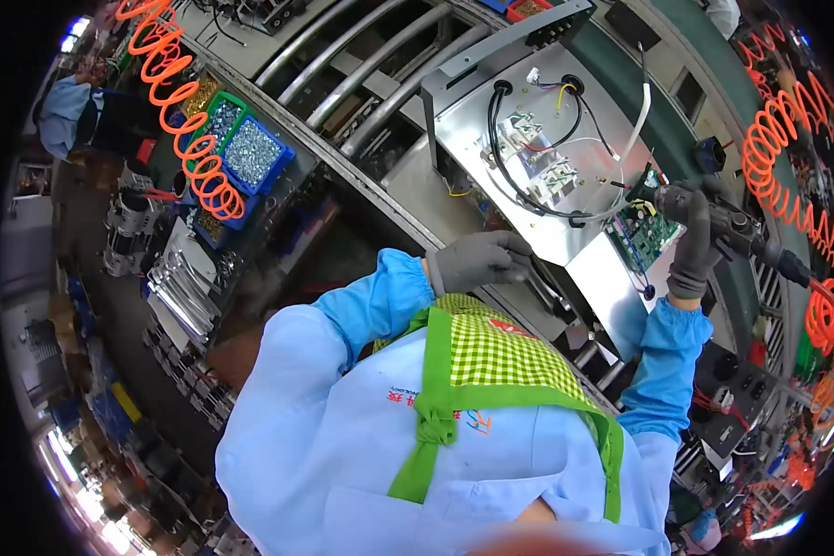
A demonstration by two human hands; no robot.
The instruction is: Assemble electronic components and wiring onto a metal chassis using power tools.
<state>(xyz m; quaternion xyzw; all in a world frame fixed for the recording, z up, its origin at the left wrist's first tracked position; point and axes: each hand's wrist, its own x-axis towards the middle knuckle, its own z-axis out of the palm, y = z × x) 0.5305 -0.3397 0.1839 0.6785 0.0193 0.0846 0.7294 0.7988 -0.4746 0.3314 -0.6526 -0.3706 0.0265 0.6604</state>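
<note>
My right hand (696, 243), in a dark grey glove, is wrapped around a black power screwdriver (746, 232) with a hose at its rear end. The tool's front end is over a green circuit board (641, 232) at the right side of an open metal chassis (473, 120). Black cables (497, 148) and a thick white cable (641, 116) loop across the chassis. Left of it and nearer to me is my gloved left hand (480, 262). Its fingers are curled together, and whatever they may hold is hidden.
Blue and green bins of small metal parts (252, 155) stand at the left beside a coiled orange hose (171, 102). Metal rollers (380, 74) run behind the chassis. More orange coiled hoses (778, 130) hang at the right. A person in blue (63, 116) is at the far left.
</note>
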